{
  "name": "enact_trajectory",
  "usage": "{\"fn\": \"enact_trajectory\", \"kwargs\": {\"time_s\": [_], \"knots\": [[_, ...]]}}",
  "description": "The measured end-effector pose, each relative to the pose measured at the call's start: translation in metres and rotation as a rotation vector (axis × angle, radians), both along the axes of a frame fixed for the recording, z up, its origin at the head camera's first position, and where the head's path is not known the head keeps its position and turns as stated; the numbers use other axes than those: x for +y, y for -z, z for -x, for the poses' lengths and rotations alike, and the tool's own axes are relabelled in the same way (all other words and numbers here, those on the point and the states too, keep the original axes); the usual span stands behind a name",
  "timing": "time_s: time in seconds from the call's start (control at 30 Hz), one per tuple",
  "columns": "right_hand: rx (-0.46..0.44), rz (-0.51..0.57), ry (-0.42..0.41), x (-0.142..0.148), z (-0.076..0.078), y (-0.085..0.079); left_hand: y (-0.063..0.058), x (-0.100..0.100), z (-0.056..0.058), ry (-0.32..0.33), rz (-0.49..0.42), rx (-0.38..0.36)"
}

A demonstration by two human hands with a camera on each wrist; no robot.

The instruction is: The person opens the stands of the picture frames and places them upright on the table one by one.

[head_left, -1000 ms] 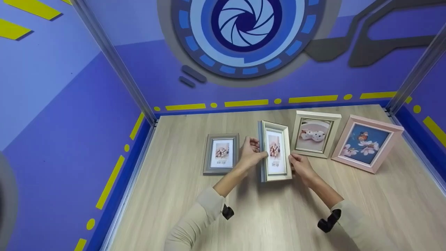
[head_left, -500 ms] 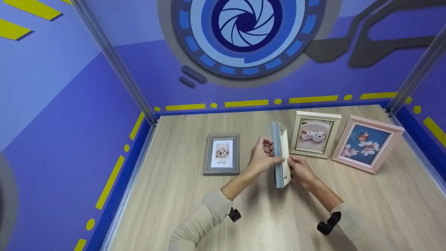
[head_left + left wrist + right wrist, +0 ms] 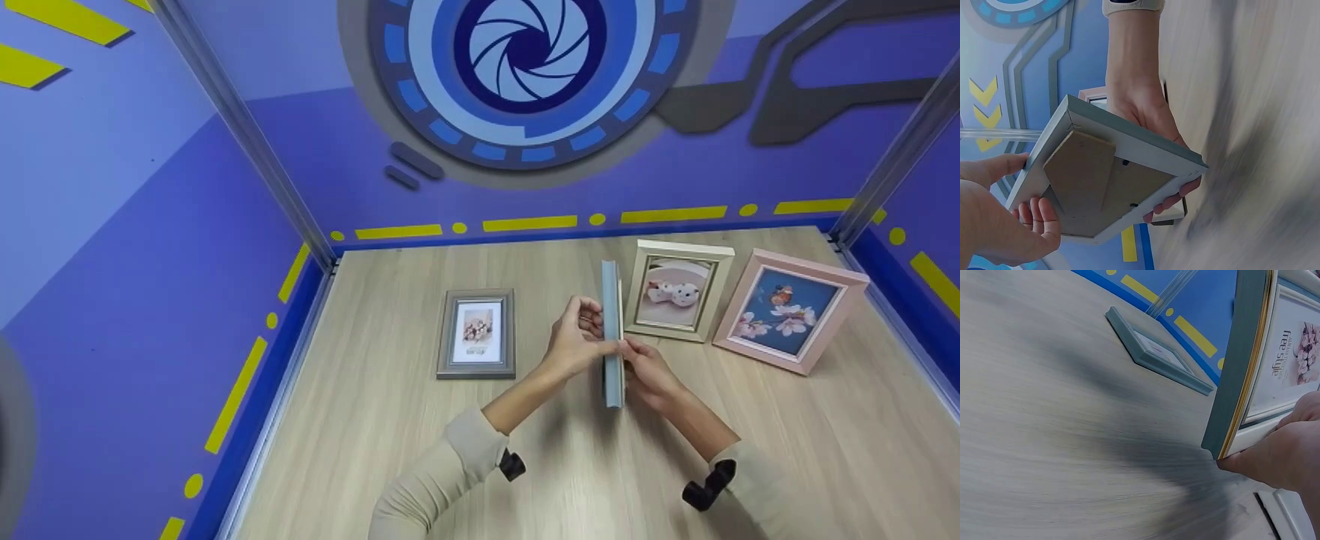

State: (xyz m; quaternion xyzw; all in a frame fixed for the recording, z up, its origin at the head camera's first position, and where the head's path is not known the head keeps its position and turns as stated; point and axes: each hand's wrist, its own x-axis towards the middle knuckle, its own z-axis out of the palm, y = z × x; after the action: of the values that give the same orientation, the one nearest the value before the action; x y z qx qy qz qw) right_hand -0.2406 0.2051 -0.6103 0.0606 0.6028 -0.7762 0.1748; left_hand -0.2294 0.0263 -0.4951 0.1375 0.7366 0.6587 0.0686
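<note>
Left hand (image 3: 574, 349) gripped blue-edged picture frame (image 3: 612, 300), fingers curled; right hand (image 3: 652, 375) pinched it too. Frame hung edge-on above table (image 3: 397, 420), near standing cream frame (image 3: 675, 292); careless rightward swing risked toppling that one.

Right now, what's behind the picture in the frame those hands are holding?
On the back of the frame: a brown board and a stand flap. The left hand covers a bit, and anything between the board and the picture is hidden.
</note>
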Motion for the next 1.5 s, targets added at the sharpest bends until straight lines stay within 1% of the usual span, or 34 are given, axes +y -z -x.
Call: {"fn": "enact_trajectory", "kwargs": {"time_s": [0.1, 0.17, 0.27, 0.37, 0.47, 0.57, 0.63, 0.83, 0.93, 1.03, 1.2, 1.37, 1.5], "knots": [[-0.002, 0.012, 0.004, 0.001, 0.000, 0.001, 0.001, -0.002, 0.000, 0.030, 0.006, -0.013], [0.001, 0.040, 0.023, 0.002, 0.000, 0.001, 0.002, -0.004, -0.001, 0.063, -0.001, -0.041], [0.014, 0.042, 0.032, 0.004, 0.000, 0.003, 0.005, -0.007, -0.001, 0.113, -0.015, -0.109], [0.007, 0.032, 0.053, 0.006, -0.001, 0.003, 0.010, -0.011, -0.001, 0.164, -0.017, -0.178], [0.002, 0.036, 0.050, 0.008, -0.002, 0.003, 0.015, -0.015, -0.002, 0.223, 0.020, -0.224], [0.005, 0.047, 0.049, 0.010, -0.004, 0.004, 0.019, -0.016, -0.003, 0.286, 0.068, -0.249], [0.006, 0.043, 0.050, 0.011, -0.005, 0.004, 0.020, -0.017, -0.004, 0.309, 0.091, -0.258], [-0.007, -0.010, 0.037, 0.013, -0.004, 0.006, 0.022, -0.018, -0.005, 0.339, 0.090, -0.276], [-0.019, -0.017, 0.026, 0.013, -0.004, 0.006, 0.024, -0.019, -0.004, 0.355, 0.064, -0.292], [-0.026, -0.020, -0.003, 0.014, -0.004, 0.007, 0.025, -0.019, -0.004, 0.365, 0.045, -0.316], [-0.029, 0.016, -0.012, 0.016, -0.004, 0.007, 0.026, -0.019, -0.004, 0.378, 0.015, -0.339], [-0.015, 0.059, -0.001, 0.017, -0.004, 0.007, 0.029, -0.019, -0.003, 0.385, -0.008, -0.316], [-0.020, 0.053, -0.007, 0.018, -0.004, 0.008, 0.031, -0.019, -0.002, 0.391, 0.002, -0.311]]}}
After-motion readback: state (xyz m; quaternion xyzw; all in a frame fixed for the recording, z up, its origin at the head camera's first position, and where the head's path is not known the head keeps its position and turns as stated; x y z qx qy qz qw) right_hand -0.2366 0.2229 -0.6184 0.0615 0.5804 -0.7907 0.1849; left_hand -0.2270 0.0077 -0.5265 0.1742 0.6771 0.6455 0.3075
